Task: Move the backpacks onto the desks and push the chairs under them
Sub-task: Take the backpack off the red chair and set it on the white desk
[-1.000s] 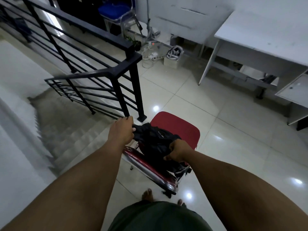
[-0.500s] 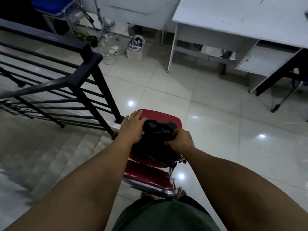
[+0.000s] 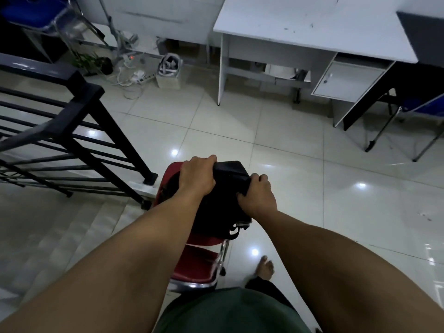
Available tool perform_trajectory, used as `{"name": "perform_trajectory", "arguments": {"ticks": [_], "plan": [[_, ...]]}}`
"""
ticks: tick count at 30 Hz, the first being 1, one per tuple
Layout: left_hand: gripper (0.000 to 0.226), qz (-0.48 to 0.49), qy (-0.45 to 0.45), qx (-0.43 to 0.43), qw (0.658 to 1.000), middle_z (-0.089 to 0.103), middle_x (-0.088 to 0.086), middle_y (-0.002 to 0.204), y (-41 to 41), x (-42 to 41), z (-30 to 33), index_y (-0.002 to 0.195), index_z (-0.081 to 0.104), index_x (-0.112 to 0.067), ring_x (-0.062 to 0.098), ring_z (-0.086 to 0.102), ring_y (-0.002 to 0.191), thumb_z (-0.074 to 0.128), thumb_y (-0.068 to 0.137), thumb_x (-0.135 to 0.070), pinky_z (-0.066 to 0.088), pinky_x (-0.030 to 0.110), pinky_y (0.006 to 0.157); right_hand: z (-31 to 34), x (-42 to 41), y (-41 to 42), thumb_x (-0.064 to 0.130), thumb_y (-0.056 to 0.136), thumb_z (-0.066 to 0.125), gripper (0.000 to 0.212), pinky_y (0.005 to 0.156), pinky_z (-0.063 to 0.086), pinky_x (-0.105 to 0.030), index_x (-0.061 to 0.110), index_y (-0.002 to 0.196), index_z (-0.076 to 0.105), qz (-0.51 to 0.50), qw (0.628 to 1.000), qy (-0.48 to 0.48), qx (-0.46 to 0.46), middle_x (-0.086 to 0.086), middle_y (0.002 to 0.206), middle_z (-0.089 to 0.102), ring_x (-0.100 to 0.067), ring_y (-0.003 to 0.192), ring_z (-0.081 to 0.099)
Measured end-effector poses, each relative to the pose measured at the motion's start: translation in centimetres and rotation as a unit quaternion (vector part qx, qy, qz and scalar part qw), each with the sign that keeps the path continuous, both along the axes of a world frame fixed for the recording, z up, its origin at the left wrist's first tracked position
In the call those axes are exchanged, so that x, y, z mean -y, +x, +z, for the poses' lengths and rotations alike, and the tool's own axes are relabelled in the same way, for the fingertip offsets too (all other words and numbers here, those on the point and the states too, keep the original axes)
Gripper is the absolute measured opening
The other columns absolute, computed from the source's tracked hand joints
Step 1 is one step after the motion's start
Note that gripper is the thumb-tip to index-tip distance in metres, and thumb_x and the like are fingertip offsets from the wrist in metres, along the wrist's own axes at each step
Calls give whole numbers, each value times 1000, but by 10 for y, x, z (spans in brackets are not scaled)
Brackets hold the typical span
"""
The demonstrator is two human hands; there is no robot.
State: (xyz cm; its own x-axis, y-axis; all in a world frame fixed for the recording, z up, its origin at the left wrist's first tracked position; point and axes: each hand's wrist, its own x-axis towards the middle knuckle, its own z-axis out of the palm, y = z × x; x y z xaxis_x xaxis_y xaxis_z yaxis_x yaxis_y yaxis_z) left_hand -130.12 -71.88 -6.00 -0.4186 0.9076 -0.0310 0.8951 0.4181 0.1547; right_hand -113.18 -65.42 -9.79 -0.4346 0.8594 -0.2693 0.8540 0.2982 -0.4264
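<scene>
A black backpack [image 3: 221, 205] is over the seat of a red chair [image 3: 197, 263] right in front of me. My left hand [image 3: 195, 175] grips its top left edge and my right hand [image 3: 258, 195] grips its right side. The backpack hides most of the seat, so I cannot tell whether it rests on the seat or hangs just above it. A white desk [image 3: 310, 27] with a small cabinet [image 3: 346, 80] stands across the floor at the upper right.
A black stair railing [image 3: 79, 111] and steps going down lie to my left. Cables, a power strip [image 3: 141, 78] and a small bin [image 3: 168, 70] sit near the wall. A blue chair [image 3: 418, 116] stands at the right, another blue chair [image 3: 28, 10] at the top left.
The view has swung right and toward the desk. Both hands have shifted their grip on the backpack, which now stands taller over the seat.
</scene>
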Motion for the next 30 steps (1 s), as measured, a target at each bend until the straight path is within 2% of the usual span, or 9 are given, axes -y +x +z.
{"name": "perform_trajectory", "arguments": {"ticks": [3, 7, 11, 13, 16, 21, 25, 27, 30], "plan": [[24, 54, 7, 8, 998, 44, -6, 66, 25, -31, 8, 95, 53, -21, 23, 44, 67, 58, 73, -11, 30, 32, 61, 6, -26, 16, 38, 78, 65, 61, 71, 47, -35, 13, 127, 39, 15, 999, -11, -37, -7, 119, 38, -30, 102, 56], [23, 139, 29, 44, 989, 57, 2, 74, 57, -72, 20, 90, 54, -18, 26, 47, 65, 56, 68, -11, 32, 30, 58, 18, -62, 35, 54, 69, 65, 94, 83, 55, -40, 28, 146, 20, 37, 989, -60, -133, -3, 133, 32, -29, 107, 59], [25, 214, 68, 99, 969, 65, 7, 89, 88, -112, 28, 93, 55, -16, 30, 57, 77, 57, 68, -13, 36, 32, 63, 28, -91, 44, 79, 62, 61, 117, 95, 50, -48, 30, 153, 6, 114, 981, -59, -142, 0, 151, 20, -28, 128, 48], [30, 256, 93, 136, 953, 66, 8, 95, 104, -133, 33, 101, 58, -14, 31, 62, 88, 58, 71, -16, 38, 31, 65, 30, -105, 52, 81, 63, 58, 120, 96, 50, -47, 28, 154, 3, 143, 977, -64, -144, -1, 155, 16, -28, 130, 47], [29, 315, 123, 194, 921, 65, 8, 94, 115, -159, 41, 100, 61, -11, 28, 62, 88, 62, 72, -19, 40, 29, 65, 32, -124, 68, 81, 66, 56, 115, 96, 49, -45, 28, 154, 5, 130, 980, -47, -146, 0, 155, 19, -25, 132, 46], [17, 360, 160, 289, 872, 52, -4, 72, 149, -204, 57, 74, 49, -14, 16, 47, 62, 65, 74, -16, 36, 21, 52, 46, -162, 98, 68, 72, 52, 98, 96, 48, -43, 25, 152, 16, 135, 979, 9, -154, 1, 151, 29, -22, 130, 44], [17, 380, 188, 356, 833, 66, 3, 86, 186, -252, 73, 85, 56, -15, 22, 60, 74, 69, 76, -19, 44, 26, 63, 57, -191, 113, 56, 78, 61, 92, 100, 46, -39, 18, 150, 20, 123, 980, 43, -152, -3, 146, 36, -20, 129, 43], [19, 373, 193, 376, 826, 67, 4, 91, 196, -272, 79, 90, 60, -15, 24, 63, 80, 69, 74, -19, 46, 27, 68, 61, -214, 117, 40, 87, 61, 76, 99, 47, -40, 14, 148, 25, 74, 985, 60, -143, -8, 142, 44, -24, 126, 47], [20, 356, 208, 387, 825, 68, 4, 88, 201, -296, 80, 89, 65, -14, 25, 65, 80, 69, 73, -25, 48, 26, 67, 74, -248, 116, 24, 89, 55, 36, 77, 52, -39, 14, 124, 49, 28, 986, 75, -147, -8, 110, 64, -27, 97, 62]]}}
